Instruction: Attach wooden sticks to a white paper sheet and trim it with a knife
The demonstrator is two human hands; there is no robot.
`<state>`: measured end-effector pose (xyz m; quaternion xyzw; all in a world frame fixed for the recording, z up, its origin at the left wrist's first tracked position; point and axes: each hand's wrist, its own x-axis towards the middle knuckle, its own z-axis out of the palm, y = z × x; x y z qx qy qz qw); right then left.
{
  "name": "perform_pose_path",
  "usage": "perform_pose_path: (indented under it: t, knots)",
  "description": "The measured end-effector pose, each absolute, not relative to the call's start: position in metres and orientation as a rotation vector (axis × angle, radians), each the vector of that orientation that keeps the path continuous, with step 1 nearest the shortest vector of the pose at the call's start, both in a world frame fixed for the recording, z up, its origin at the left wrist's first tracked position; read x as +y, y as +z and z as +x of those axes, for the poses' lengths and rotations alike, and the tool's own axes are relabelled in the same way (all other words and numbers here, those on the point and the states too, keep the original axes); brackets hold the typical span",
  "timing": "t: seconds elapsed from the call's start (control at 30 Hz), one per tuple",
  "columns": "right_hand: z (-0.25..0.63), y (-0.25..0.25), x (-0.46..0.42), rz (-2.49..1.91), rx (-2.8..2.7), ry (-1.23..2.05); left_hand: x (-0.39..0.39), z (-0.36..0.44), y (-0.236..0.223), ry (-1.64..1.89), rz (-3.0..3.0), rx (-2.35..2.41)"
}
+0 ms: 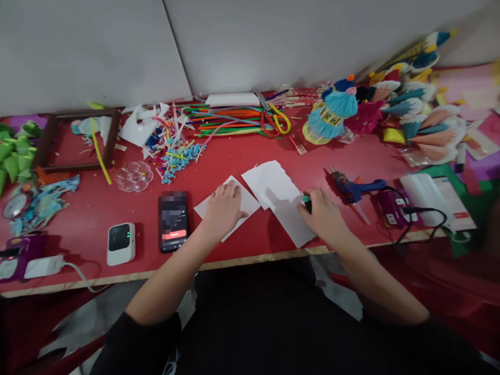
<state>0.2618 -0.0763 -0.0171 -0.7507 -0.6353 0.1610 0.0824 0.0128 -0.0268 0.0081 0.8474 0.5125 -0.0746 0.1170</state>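
Note:
My left hand (pixel 223 207) lies spread, palm down, on a piece of white paper (pixel 207 208) near the table's front edge. Larger white paper (pixel 269 182), with an angled lower part, is just right of it. My right hand (pixel 321 213) is closed around a slim tool with a green and black handle (pixel 307 202); its thin tip points up and left over the right edge of that paper. The tool's exact kind is too small to make out. A blue hot glue gun (pixel 353 187) rests to the right of my right hand.
On the red table (pixel 230 156) are a phone (pixel 174 221), a white device (pixel 121 244) and a clear flower-shaped tray (pixel 135 176). Behind lie coloured pipe cleaners (pixel 226 122), scissors (pixel 279 121), and a blue-and-yellow craft piece (pixel 332 114). A purple power strip (pixel 394 207) sits right.

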Motion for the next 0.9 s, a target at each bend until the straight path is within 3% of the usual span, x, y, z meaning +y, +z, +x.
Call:
perform_pose_path:
  t: [0.33, 0.6, 0.7, 0.83, 0.9]
  knots:
    - [0.267, -0.011, -0.065, -2.327, -1.771, 0.554, -0.026, 0.015, 0.010, -0.229, 2.500, 1.570]
    - [0.275, 0.057, -0.024, -2.251, -1.734, 0.757, -0.023, 0.022, -0.005, -0.182, 2.435, 1.741]
    - [0.265, 0.096, 0.007, -2.232, -1.763, 0.621, -0.022, 0.024, -0.008, -0.193, 2.383, 1.794]
    - [0.246, 0.135, 0.070, -2.040, -1.950, 0.064, -0.018, 0.021, -0.006, -0.214, 2.348, 1.806]
    - [0.234, 0.144, 0.111, -1.877, -1.997, -0.041, -0.016, 0.019, -0.003, -0.224, 2.341, 1.803]
